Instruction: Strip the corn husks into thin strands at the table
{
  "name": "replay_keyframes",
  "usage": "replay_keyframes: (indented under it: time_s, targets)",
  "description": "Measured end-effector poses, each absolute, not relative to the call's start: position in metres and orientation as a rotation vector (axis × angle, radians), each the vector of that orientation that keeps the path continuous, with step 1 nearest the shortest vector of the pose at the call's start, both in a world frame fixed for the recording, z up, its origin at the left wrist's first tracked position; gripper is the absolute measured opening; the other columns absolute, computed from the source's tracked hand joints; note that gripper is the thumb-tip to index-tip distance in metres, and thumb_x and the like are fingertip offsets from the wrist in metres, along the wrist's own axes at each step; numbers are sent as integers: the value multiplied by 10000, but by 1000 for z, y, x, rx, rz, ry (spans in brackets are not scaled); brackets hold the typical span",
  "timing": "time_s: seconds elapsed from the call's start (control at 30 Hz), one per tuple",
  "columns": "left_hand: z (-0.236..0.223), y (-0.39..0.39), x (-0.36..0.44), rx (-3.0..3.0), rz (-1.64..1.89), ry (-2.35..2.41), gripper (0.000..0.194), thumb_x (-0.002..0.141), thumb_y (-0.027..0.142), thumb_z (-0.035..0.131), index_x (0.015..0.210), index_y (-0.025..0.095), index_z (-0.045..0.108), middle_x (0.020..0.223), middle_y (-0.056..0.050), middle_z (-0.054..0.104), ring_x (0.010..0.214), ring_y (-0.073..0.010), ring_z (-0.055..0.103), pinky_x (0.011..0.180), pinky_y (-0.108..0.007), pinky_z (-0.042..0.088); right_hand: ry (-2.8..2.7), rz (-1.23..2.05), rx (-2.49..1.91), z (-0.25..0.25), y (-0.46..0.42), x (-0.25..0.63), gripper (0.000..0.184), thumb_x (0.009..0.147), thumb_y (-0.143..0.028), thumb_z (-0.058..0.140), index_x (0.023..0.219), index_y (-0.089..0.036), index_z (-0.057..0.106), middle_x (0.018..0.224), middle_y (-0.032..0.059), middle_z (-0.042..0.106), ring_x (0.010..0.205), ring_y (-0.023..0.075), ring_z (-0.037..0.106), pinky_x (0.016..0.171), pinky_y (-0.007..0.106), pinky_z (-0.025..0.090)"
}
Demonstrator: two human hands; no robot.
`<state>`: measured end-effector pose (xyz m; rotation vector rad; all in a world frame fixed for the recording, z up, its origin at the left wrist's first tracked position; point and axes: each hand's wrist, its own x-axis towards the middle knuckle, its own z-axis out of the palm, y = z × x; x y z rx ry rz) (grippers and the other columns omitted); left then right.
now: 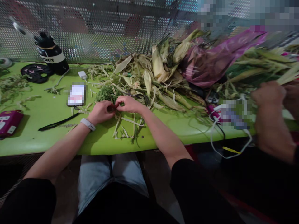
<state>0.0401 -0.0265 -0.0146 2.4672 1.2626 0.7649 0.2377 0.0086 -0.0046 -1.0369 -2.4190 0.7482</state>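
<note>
My left hand (pixel 103 111), with a pale band on the wrist, and my right hand (pixel 129 104) meet over the near half of the green table. The fingers of both are pinched together, almost fingertip to fingertip. Whatever lies between them is too small and too covered to make out. Just behind my hands sits a tangled bundle of thin green strands (pixel 107 94). Torn pale strips (pixel 126 120) lie on the table in front of my right hand. Black-handled scissors (pixel 145 97) rest among dry corn husks (pixel 147 82) beyond my right wrist.
A phone (pixel 76 94), a black strap (pixel 58 122), a black bottle (pixel 51 54) and a purple box (pixel 10 123) are on the left. Rightward lie a pink plastic bag (pixel 205 63), white cables (pixel 212 137) and another person's hand (pixel 268 93). Perforated metal mesh (pixel 93 31) stands behind.
</note>
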Motion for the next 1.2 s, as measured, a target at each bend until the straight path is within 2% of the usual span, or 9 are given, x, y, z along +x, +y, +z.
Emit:
replay_keyframes:
  time_s: [0.27, 0.47, 0.77, 1.03, 1.2]
  targets:
    - [-16, -29, 41, 2457, 746, 1307, 165, 708, 294, 583, 757, 153, 652, 751, -71, 646, 655, -188, 583, 624, -299, 443, -2448, 743, -1025, -2, 5, 237, 145, 712, -182, 669, 843, -136, 714, 930, 56, 654, 861, 162, 603, 852, 298, 436]
    - [-14, -29, 40, 2424, 764, 1311, 180, 694, 273, 585, 792, 155, 679, 767, -70, 662, 683, -192, 603, 649, -295, 461, -2436, 720, -1041, -4, 7, 236, 130, 717, -136, 638, 822, -125, 715, 919, 64, 662, 857, 165, 606, 835, 290, 438]
    - [-18, -28, 40, 2403, 792, 1321, 200, 699, 269, 583, 819, 149, 690, 792, -68, 684, 704, -189, 621, 674, -288, 490, -2446, 711, -1078, 1, 1, 234, 125, 703, -191, 688, 810, -129, 706, 905, 55, 657, 829, 158, 596, 816, 291, 435]
    - [-16, -28, 40, 2424, 775, 1314, 180, 690, 248, 566, 798, 149, 670, 765, -65, 676, 696, -192, 619, 670, -292, 478, -2475, 623, -1117, -2, 2, 230, 140, 748, -188, 644, 841, -111, 714, 889, 71, 664, 819, 160, 598, 796, 272, 433]
    - [-15, -30, 41, 2354, 780, 1369, 224, 687, 250, 587, 890, 172, 641, 785, -37, 693, 692, -184, 631, 662, -280, 477, -2492, 627, -1148, -1, 3, 231, 168, 754, -171, 627, 879, -107, 720, 944, 88, 678, 875, 182, 615, 819, 279, 443]
